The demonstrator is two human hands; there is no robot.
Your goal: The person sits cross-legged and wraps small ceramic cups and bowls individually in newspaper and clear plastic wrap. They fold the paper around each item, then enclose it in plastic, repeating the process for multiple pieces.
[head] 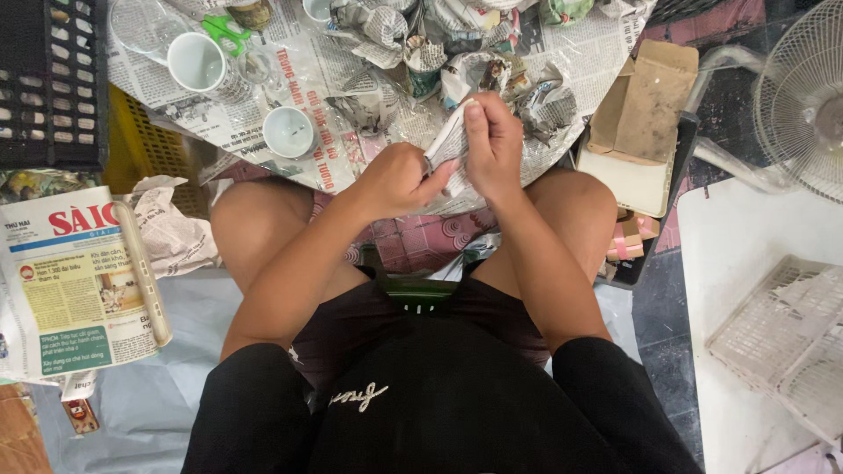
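We hold a small newspaper-wrapped bundle [450,147] between both hands, just above our knees. Our left hand [397,180] curls closed around its lower end, and our right hand [493,145] pinches its upper edge, thumb and fingers shut on the paper (what lies inside is hidden). Just beyond the grip, wrapped bundles [421,48] crowd the newspaper sheet [307,114] on the floor. Further left stand two white cups [290,132], unwrapped, with green scissors [226,33] behind them. To the right an open cardboard box [639,123] sits close by our knee. Left of our leg lies a newspaper stack [75,281], leaving little free room.
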